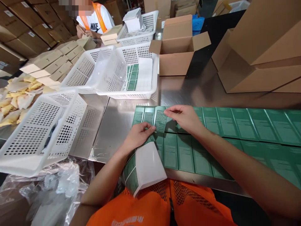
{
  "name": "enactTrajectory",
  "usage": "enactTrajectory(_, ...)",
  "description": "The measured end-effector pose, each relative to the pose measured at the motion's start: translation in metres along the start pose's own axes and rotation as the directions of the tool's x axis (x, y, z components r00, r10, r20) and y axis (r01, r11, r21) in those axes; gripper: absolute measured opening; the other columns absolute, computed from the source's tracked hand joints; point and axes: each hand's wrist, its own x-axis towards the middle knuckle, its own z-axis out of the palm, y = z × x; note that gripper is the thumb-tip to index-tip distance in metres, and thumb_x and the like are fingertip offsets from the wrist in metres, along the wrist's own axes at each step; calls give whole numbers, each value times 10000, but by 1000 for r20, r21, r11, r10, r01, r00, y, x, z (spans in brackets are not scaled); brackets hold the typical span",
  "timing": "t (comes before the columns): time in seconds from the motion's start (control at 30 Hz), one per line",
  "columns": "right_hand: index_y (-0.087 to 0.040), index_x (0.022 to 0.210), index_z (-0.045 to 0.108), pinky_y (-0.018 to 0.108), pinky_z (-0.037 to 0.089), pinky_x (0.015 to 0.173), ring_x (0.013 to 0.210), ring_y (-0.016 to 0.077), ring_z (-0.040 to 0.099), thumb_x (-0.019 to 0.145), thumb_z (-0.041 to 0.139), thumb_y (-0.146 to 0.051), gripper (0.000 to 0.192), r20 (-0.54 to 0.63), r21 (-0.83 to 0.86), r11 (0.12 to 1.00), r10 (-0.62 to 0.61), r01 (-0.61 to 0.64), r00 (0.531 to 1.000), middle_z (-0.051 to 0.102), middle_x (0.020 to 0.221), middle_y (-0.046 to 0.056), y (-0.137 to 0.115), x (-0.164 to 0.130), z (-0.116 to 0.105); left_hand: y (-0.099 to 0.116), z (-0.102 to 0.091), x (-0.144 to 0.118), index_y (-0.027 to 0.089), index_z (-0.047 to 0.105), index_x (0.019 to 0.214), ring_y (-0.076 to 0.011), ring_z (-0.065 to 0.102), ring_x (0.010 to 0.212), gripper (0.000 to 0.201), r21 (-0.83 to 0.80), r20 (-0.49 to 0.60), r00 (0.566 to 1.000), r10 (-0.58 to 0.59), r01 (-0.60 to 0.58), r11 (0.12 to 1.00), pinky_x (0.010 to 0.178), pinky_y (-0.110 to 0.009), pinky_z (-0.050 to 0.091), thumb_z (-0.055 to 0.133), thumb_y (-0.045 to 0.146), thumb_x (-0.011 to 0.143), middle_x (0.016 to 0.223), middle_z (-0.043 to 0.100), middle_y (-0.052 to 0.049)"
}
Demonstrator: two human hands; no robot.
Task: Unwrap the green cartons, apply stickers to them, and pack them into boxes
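Observation:
Between my hands is a green label (160,120) with dense small print, lying over one of the green boxes in the far row. My right hand (184,117) pinches its upper right edge between thumb and fingers. Fingers closed, my left hand (140,134) holds the lower left corner. Two boxes to the left, such as this green box (148,115), show similar print on top. Below my left wrist, a stack of green and white sheets (150,164) with string around it rests against my orange vest. Other green boxes (170,152) stand in two tight rows, running right.
White perforated baskets (127,94) stand ahead and left; one contains a bundle of green labels (133,77). An open carton (176,62) sits behind the boxes, a larger carton (261,75) at right. Across the table is a person in an orange vest (100,18).

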Motion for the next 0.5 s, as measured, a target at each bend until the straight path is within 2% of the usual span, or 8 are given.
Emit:
enactTrajectory(0.07,-199,819,775,322,503,698,732,203,662,782,741,-396,203,-4,-46,999,3,-3,1000,746,775,29,4,5,4,2,3,6,200,572,712,-115,340,504,303,107,-19,1000,-8,10,994,527,-259,268,549,451,882,512,377,70)
enactTrajectory(0.17,-211,790,780,319,476,715,741,200,653,792,739,-324,120,-44,-210,977,-37,27,998,744,788,26,11,14,10,2,8,15,207,541,677,-131,408,546,271,226,-58,998,0,13,974,568,-266,304,527,371,892,546,442,53)
enactTrajectory(0.3,-232,776,787,303,429,674,750,189,634,809,742,-287,78,-78,-384,921,-97,60,992,725,819,18,22,22,14,2,13,24,212,499,630,-152,446,595,277,280,-69,997,-13,32,960,605,-282,307,528,321,883,574,488,29)
enactTrajectory(0.5,-253,789,791,297,399,646,750,172,621,836,735,-291,81,-59,-459,888,-37,6,998,711,837,-2,24,22,15,4,15,28,216,483,608,-159,452,595,288,323,-64,997,-46,65,944,616,-289,314,535,300,879,566,487,23)
